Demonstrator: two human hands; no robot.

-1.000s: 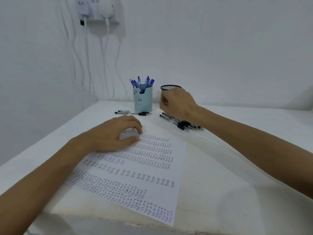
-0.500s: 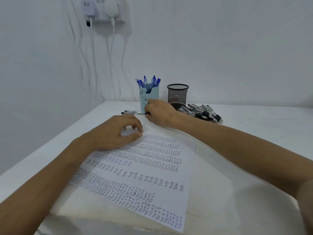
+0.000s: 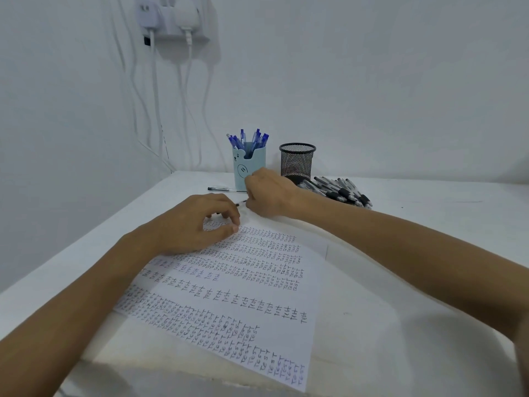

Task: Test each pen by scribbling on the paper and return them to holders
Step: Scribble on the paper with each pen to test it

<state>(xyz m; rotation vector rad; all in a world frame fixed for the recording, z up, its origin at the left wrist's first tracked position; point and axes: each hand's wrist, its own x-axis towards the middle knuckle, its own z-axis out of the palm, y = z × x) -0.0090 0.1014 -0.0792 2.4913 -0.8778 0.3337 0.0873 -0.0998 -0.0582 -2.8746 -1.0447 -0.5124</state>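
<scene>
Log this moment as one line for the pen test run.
left hand resting on paper | right hand holding black pen by blue holder | loose pen on table | pen pile beside mesh holder

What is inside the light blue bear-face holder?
Several blue pens stand in the holder, tops poking out. Its wall hides their lower parts and anything else inside.

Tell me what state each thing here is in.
Blue holder: upright, full of blue pens.
Mesh holder: upright, no pens showing.
Black pens: lying loose in a heap.
Loose pen: lying flat.
Paper: flat, covered in writing.
Left hand: rests on paper.
Right hand: grips a pen.
</scene>
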